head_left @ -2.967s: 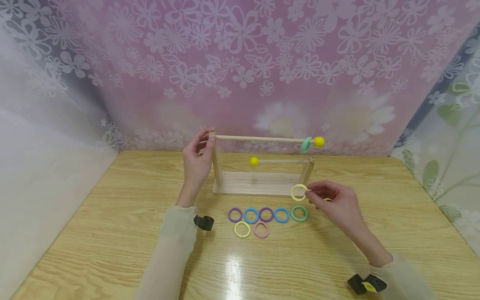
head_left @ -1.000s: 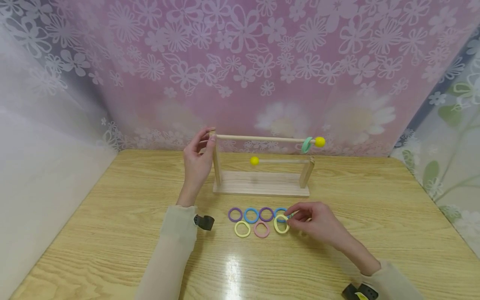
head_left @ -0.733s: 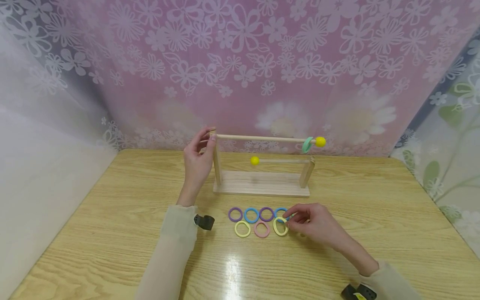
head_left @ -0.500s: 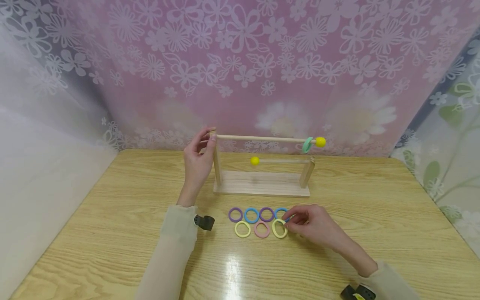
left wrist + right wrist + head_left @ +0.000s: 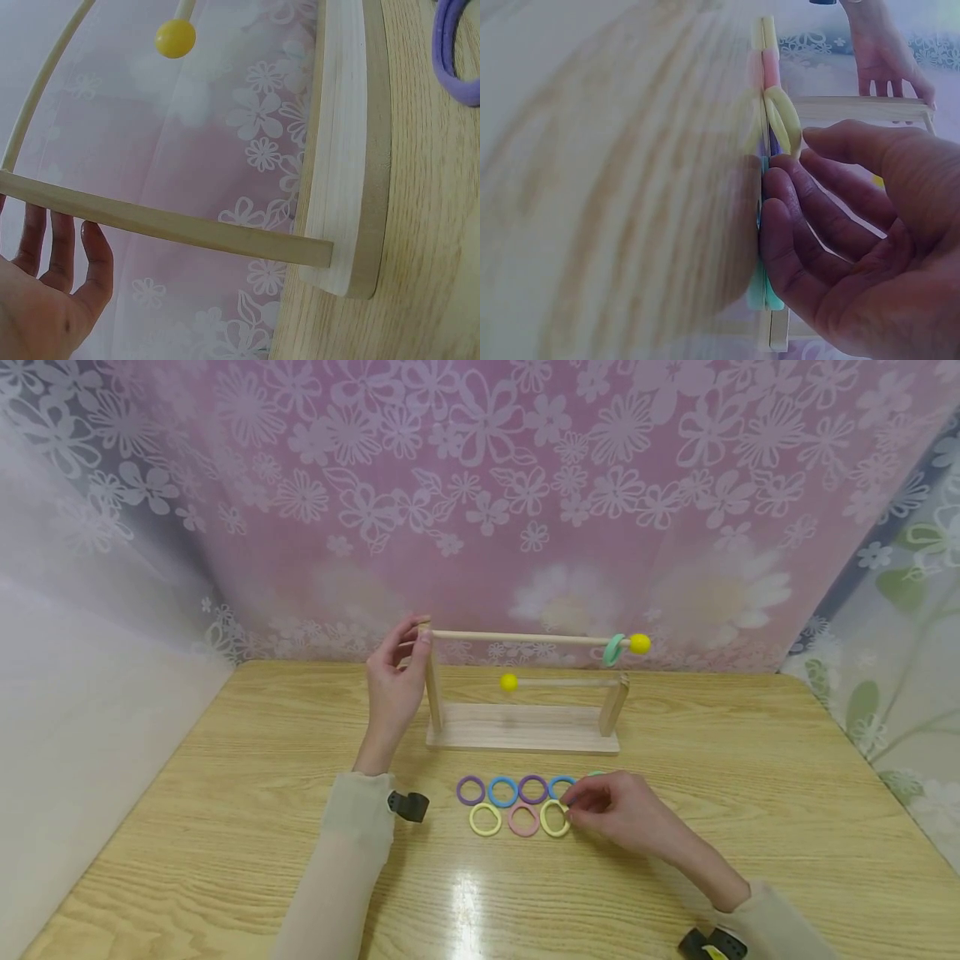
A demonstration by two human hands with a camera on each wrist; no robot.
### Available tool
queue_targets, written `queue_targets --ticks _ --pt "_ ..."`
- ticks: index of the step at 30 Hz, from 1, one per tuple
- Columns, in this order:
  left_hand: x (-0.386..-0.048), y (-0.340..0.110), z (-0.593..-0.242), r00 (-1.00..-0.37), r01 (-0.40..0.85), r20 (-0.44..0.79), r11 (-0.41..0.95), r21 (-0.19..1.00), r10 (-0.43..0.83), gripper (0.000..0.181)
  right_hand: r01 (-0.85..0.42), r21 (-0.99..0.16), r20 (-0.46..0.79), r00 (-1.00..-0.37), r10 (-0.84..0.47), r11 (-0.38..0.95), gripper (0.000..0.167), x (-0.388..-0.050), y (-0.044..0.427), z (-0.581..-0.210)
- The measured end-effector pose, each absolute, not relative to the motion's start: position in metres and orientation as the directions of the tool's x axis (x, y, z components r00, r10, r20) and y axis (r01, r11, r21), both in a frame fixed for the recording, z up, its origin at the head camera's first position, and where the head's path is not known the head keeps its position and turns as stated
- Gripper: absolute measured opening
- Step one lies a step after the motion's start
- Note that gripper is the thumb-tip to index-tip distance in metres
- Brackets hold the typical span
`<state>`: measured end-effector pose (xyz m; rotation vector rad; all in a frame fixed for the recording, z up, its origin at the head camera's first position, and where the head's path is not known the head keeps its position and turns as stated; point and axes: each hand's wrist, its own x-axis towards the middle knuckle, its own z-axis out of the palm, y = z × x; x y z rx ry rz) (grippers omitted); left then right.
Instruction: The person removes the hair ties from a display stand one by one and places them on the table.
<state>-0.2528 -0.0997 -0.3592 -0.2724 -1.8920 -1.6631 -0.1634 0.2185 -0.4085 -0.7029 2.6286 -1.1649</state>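
Note:
In the head view my right hand [image 5: 622,814] pinches the edge of a pale yellow hair tie [image 5: 555,818], at the right end of the front row. The right wrist view shows this hair tie [image 5: 784,124] tilted, its near side raised off the table between thumb and fingers. My left hand [image 5: 397,672] holds the top of the left post of a wooden rack [image 5: 521,739], thumb in front and fingers behind. A green hair tie [image 5: 613,650] hangs on the upper rod beside its yellow end ball [image 5: 639,644].
A pink hair tie [image 5: 523,819] and another yellow one [image 5: 485,819] lie flat in the front row. Behind them are purple [image 5: 471,790] and blue [image 5: 502,792] ones, plus a green one [image 5: 596,774] partly hidden by my right hand. The lower rod [image 5: 566,682] bears no hair tie.
My right hand has brought the yellow hair tie from beside the rack's base down and left to the front row, lowering it beside the pink one. The left hand stays on the post.

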Motion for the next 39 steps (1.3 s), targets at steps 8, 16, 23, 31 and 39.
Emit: queue_targets --ticks 8,16,23,31,39 --pt "-0.252 -0.1 -0.358 -0.807 0.515 0.545 0.181 0.838 -0.225 0.03 -0.378 -0.718 0.04 -0.861 -0.508 0.584 0.011 -0.163 0.218 -0.408" --pt "-0.252 -0.1 -0.359 -0.81 0.515 0.544 0.177 0.839 -0.221 0.03 -0.372 -0.716 0.047 -0.87 -0.49 0.591 0.009 -0.162 0.219 -0.406" --pt "-0.253 -0.1 -0.36 -0.806 0.517 0.549 0.188 0.835 -0.221 0.031 -0.299 -0.735 0.002 -0.899 -0.439 0.609 0.013 -0.163 0.222 -0.401" --pt "-0.253 -0.1 -0.359 -0.805 0.517 0.55 0.19 0.835 -0.224 0.03 -0.291 -0.76 0.084 -0.931 -0.356 0.582 0.014 -0.167 0.228 -0.397" --pt "-0.252 -0.099 -0.358 -0.803 0.518 0.549 0.183 0.835 -0.231 0.029 -0.32 -0.755 0.205 -0.944 -0.258 0.572 0.013 -0.17 0.233 -0.391"
